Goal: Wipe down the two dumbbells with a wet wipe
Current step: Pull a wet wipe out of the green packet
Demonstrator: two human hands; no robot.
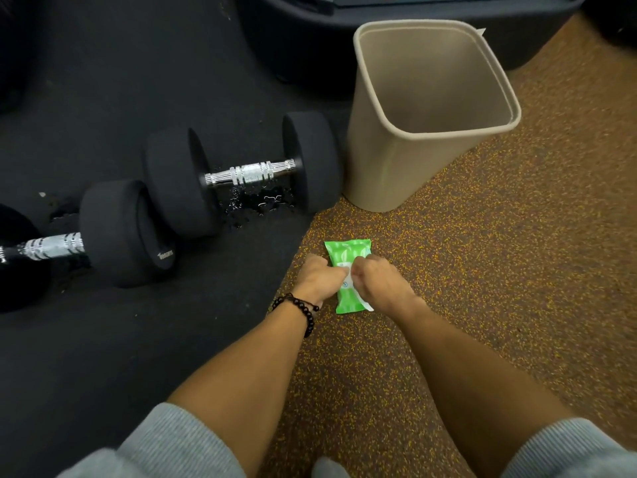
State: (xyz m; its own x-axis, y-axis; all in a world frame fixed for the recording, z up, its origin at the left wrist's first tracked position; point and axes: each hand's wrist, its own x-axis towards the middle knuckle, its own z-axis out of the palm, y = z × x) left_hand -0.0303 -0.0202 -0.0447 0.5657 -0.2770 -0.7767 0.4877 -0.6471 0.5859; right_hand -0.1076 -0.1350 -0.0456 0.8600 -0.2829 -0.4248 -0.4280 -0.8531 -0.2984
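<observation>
Fingers (348,270) on wipe pack (348,251), speckled floor (482,270)

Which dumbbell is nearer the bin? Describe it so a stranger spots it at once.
Start at the beige waste bin standing where the speckled floor meets the black mat. Just left of the bin lies a black dumbbell with a silver ribbed handle. Unlike the second dumbbell, which runs off the left edge of the picture, it is wholly in view, with shiny wet drops on the mat beneath its handle.
</observation>
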